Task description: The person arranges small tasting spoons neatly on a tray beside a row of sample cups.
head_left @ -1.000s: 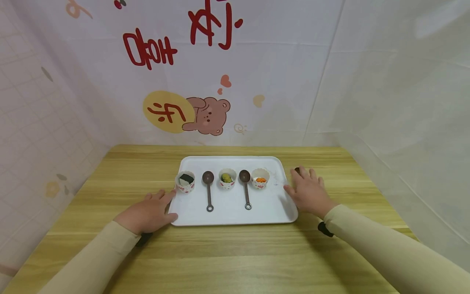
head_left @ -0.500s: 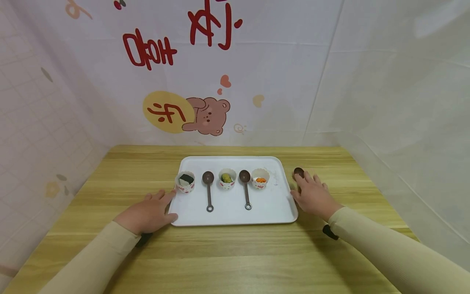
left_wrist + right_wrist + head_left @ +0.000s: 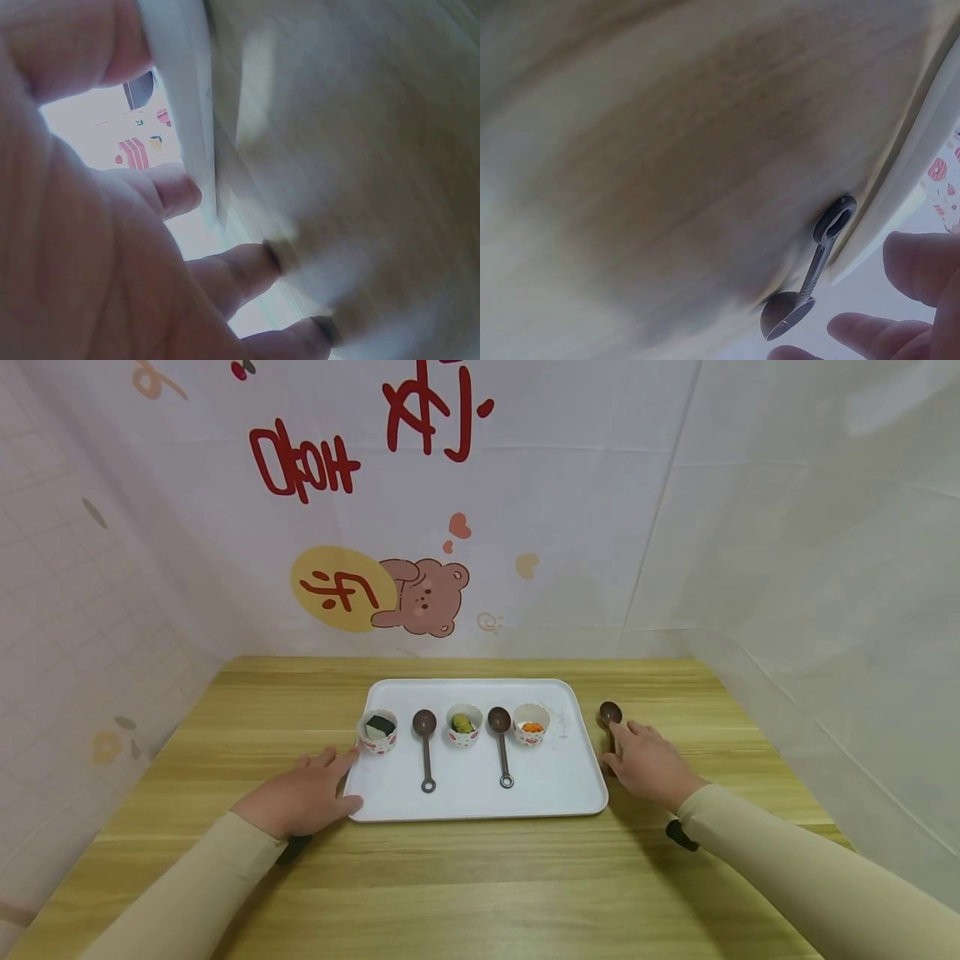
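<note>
A white tray lies on the table. My left hand rests at its left edge with fingers spread; thumb and index finger touch the rim in the left wrist view. My right hand hovers over a brown measuring spoon on the table beside the tray. In the right wrist view, the right fingers are apart from this spoon. On the tray stand a paper cup with a black-and-white piece, one with green pieces, and one with orange bits.
Between the cups lie a left brown spoon and a right brown spoon, handles toward me. The wooden table meets a printed white cloth wall at the back. More cloth hangs at both sides.
My right hand has drawn away from the tray's right edge, moving right and slightly toward me, uncovering the bowl of the spoon there. The left hand and the tray stay in place.
</note>
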### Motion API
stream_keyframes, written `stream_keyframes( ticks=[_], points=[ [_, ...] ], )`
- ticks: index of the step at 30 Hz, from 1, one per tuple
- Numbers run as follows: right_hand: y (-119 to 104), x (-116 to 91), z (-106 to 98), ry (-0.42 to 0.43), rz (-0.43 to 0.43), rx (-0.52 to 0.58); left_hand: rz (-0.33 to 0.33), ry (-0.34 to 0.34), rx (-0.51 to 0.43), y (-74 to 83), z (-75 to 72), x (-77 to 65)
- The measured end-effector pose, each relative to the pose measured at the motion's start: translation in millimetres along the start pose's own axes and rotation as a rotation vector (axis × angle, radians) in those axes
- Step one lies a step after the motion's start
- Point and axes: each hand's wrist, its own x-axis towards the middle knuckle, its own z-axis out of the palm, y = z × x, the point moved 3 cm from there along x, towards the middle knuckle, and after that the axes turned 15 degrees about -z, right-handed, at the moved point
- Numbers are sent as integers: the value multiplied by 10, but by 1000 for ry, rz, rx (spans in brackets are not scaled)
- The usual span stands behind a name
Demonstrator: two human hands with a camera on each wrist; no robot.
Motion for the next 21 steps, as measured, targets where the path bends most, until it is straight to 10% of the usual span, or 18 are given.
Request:
stream_keyframes(
  ticks=[21],
  points=[
    [13, -34, -42, -47, -53, -8, -7, -1, 5, -18, 30, 23]
  ],
)
